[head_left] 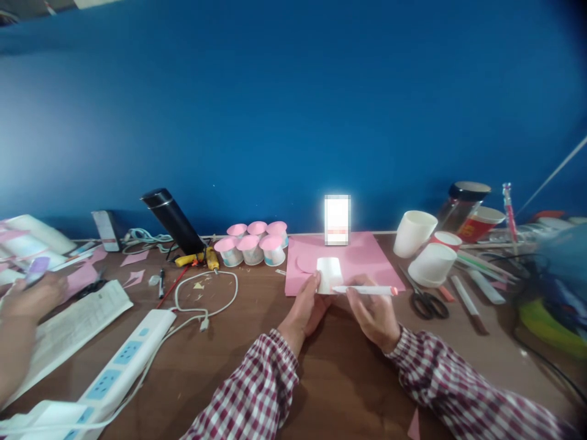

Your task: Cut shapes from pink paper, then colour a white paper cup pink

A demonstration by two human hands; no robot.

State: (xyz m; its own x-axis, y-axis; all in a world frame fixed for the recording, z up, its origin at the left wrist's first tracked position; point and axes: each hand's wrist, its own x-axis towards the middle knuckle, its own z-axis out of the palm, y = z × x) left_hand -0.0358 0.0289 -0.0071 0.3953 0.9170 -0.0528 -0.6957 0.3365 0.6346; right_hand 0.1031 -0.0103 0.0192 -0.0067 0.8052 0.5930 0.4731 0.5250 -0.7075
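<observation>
Near edge of worktop [330, 379]: two checked sleeves come in from below. Left hand [306, 305] curls around the left side of an upturned white cup [329, 274], thumb on its wall, steadying it. Right hand [373, 315] pinches a white marker [364, 290] with a red end, held nearly level, tip at the cup's lower right edge. The cup sits on the front edge of a pink sheet [367, 260], just beside a pink disc [306, 263] lying on that sheet.

Judgement: the step looks like tracing or marking around the cup. To do it well, keep the cup pressed flat so it cannot creep, hold the tip tight to the rim, and turn the sheet rather than the wrist.

Left: power strip [123, 360] with white cable [215, 305]. Another person's hand [32, 299] at far left. Right: scissors [426, 302].

Farther back: six pink-topped cups [252, 243], black flask [172, 221], two white cups [424, 247], a jar [461, 205], blue wall [293, 110].
</observation>
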